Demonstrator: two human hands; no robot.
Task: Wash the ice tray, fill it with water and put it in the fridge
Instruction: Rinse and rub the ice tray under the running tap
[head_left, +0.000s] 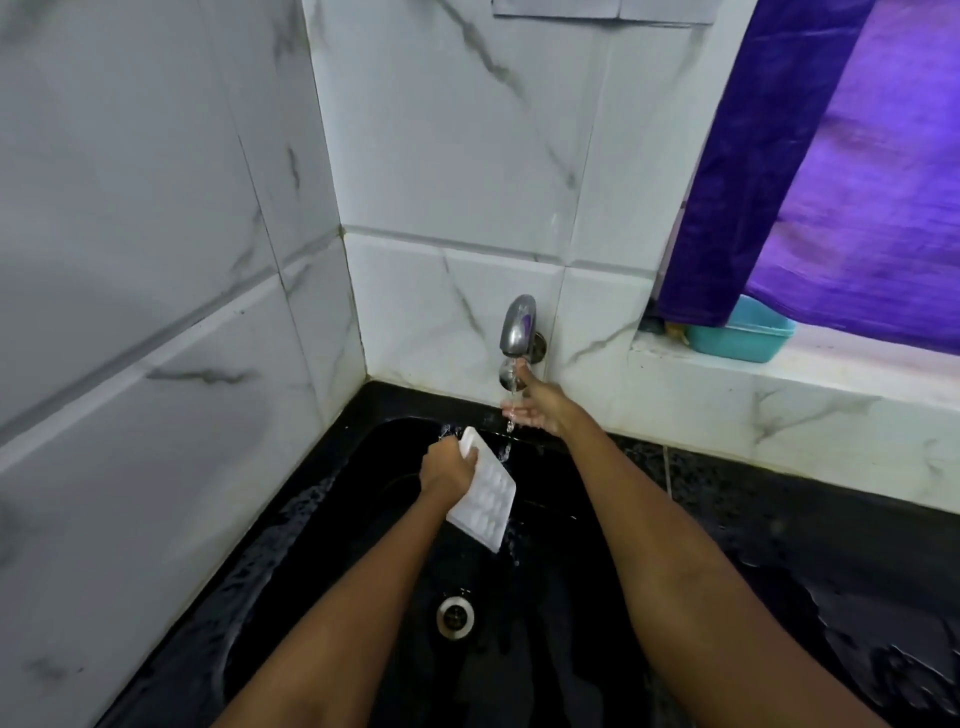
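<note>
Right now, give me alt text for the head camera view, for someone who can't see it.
Over a black sink, the left hand grips a white ice tray, tilted, while the open right hand is under water running from a wall tap. White marble-look tiles, a purple curtain and a teal tub surround them.

No readable text, label, brand, number or sign appears anywhere.
</note>
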